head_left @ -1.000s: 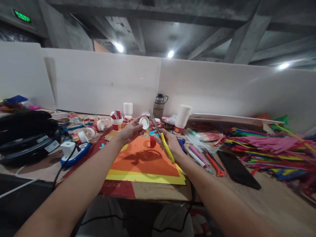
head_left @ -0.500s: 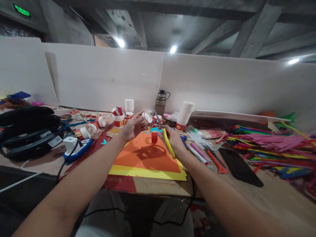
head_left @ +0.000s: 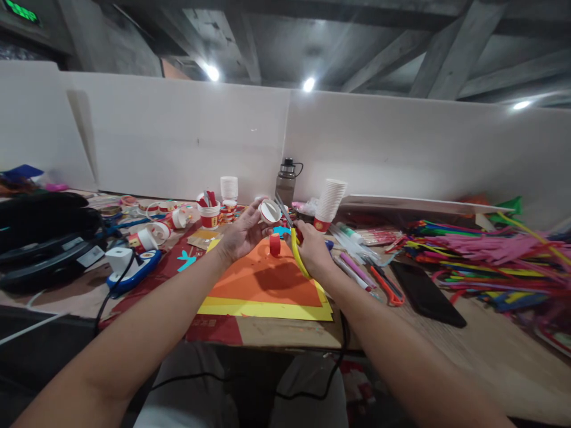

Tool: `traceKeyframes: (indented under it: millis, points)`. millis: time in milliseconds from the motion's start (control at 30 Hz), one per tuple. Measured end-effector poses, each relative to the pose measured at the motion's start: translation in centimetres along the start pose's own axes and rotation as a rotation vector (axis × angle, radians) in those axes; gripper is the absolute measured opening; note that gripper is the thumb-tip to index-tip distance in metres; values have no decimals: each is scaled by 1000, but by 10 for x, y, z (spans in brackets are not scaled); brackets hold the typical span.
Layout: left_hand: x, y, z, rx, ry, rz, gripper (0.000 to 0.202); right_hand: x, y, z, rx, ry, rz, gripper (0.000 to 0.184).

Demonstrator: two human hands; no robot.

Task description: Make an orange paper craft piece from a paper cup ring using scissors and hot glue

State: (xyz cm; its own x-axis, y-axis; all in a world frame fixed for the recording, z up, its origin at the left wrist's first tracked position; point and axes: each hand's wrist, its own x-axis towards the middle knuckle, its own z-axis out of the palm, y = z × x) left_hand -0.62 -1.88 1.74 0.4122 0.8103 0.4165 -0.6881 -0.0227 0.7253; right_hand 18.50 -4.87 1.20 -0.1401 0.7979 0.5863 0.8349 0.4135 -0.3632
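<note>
My left hand [head_left: 244, 233] grips a cut piece of paper cup [head_left: 270, 211], white inside with a red edge, its round opening turned partly toward me. In my right hand [head_left: 311, 249] is a pair of scissors [head_left: 295, 252] with yellow handles. The blades point up and away and reach the right side of the cup piece; whether they touch it I cannot tell. A small red ring-like piece [head_left: 275, 245] is just below, between my hands. Under them lie orange paper sheets [head_left: 250, 279] over yellow sheets [head_left: 267, 309].
Stacked paper cups [head_left: 331, 205] and a dark bottle [head_left: 286, 180] stand behind. A red-and-white cup with tools [head_left: 209, 215] is at back left, near a blue power strip [head_left: 134, 273]. On the right are a phone [head_left: 428, 293], orange-handled scissors [head_left: 387, 286] and coloured pipe cleaners [head_left: 486, 252].
The cup piece has turned so its opening faces me more. The scissors have moved in closer beside it, and the view has shifted slightly.
</note>
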Motion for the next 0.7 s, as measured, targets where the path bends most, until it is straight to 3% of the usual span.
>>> traceKeyframes:
  millis: [233, 467, 700]
  points:
    - [0, 0, 2, 34, 59, 51, 57, -2, -3, -1, -83, -28, -3, 29]
    - [0, -3, 2, 90, 89, 66, 50, -3, -3, -1, -96, -18, 2, 33]
    - [2, -7, -2, 128, 81, 68, 58, -2, -1, 0, -104, -8, 5, 32]
